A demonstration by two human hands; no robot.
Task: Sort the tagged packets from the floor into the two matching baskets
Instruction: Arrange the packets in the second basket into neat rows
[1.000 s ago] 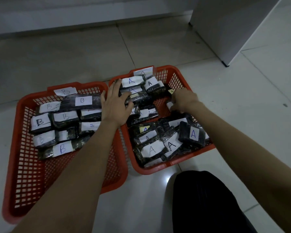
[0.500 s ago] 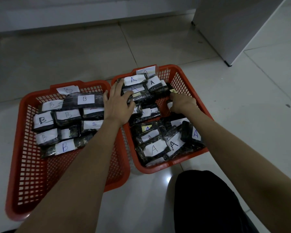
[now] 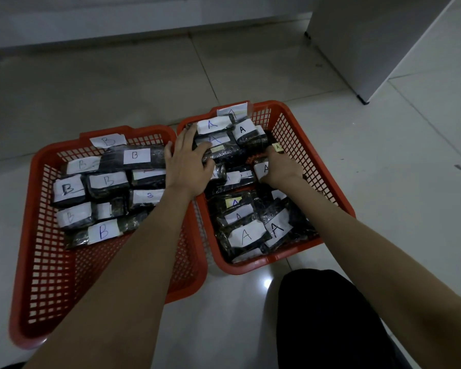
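Right hand (image 3: 280,169) grips an A packet (image 3: 262,168) in basket (image 3: 328,179)

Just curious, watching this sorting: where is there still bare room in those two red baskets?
The B basket has bare mesh along its near half, below the nearest B packet. The A basket is crowded; only a strip along its right wall, beside the right hand, shows mesh.

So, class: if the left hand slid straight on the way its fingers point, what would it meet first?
Probably the A-tagged packet at the far end of the right basket. The left hand lies flat on packets, fingertips nearly at it; depth is unclear.
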